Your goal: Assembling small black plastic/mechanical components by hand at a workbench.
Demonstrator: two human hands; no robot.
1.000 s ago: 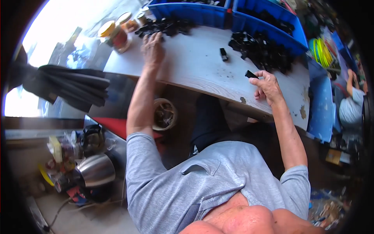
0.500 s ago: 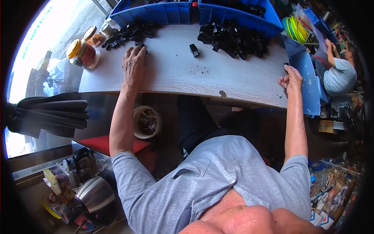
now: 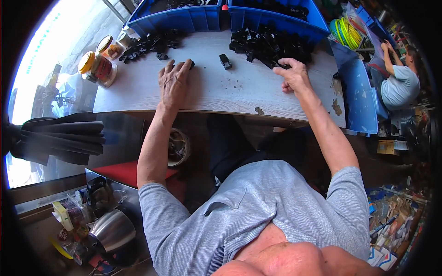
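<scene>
My left hand point(image 3: 174, 85) lies palm down over the table's left half. Its fingertips close on a small black plastic part point(image 3: 192, 64), partly hidden by them. At the near edge of a heap of black plastic parts point(image 3: 264, 43), my right hand point(image 3: 297, 77) holds its thumb and index finger apart, its other fingers curled. A dark piece shows between those two fingertips, not visibly gripped. One black part point(image 3: 225, 61) lies alone between my hands. A smaller heap of black parts point(image 3: 149, 45) sits beyond my left hand. Another black part point(image 3: 336, 75) is at the table's right edge.
Two blue bins point(image 3: 177, 20) with black parts stand along the table's point(image 3: 216, 96) far side. Lidded jars point(image 3: 99, 69) stand at the left. A light blue bin point(image 3: 359, 92) adjoins the right edge. A bucket point(image 3: 177, 147) sits below. Another person point(image 3: 400, 85) sits far right.
My right hand has let go of a black part at the right edge and swung left to the large heap. My left hand has shifted right with its part.
</scene>
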